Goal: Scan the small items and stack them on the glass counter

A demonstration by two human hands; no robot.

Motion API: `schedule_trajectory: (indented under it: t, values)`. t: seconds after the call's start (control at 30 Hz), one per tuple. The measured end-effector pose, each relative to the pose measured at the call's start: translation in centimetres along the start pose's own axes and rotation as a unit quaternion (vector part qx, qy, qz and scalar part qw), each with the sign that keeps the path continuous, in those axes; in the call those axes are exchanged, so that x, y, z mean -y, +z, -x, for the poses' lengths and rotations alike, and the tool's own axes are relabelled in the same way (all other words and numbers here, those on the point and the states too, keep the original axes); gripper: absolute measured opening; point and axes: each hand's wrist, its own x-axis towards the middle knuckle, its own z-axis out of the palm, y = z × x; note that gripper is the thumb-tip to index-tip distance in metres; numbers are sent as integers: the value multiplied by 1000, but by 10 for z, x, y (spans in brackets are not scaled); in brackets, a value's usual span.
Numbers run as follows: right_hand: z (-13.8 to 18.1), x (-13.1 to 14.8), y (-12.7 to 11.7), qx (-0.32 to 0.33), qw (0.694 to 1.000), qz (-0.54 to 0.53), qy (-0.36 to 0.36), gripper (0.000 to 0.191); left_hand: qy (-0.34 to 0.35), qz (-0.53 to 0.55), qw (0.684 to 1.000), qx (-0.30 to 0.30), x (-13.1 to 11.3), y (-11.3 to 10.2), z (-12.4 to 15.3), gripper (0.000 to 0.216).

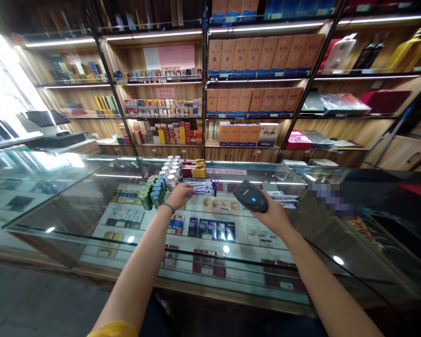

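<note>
My right hand [275, 217] is wrapped round a black barcode scanner [250, 196] with a small blue light on top, held above the glass counter. My left hand [178, 196] is at the left end of a stack of blue-and-white packets [205, 186]. Its fingers are drawn together at the packets' edge; whether they grip one is hidden. Left of this hand stand rows of small cans, with green ones [146, 197], blue ones [157, 194] and white-topped ones [171, 180]. Behind the blue packets lies a pile of red and yellow packs [193, 168].
The glass counter [126, 234] has boxed goods inside, such as dark blue boxes [212, 229]. More flat packets [284, 199] lie right of the scanner. Wall shelves behind hold orange boxes [252, 56] and small packs [163, 108]. A cash register [51, 128] stands far left.
</note>
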Motion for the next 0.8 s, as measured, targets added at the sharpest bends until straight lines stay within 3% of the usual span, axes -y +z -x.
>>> schedule_trajectory:
  t: [0.4,0.8]
  values:
    - [-2,-3,0,-3,1000,-4,16,59,16,7,1000,-7,2,1,-1,16]
    - [-1,2,-2,2,1000,-20,16,61,16,7,1000,-6,-12,-3,-1,15]
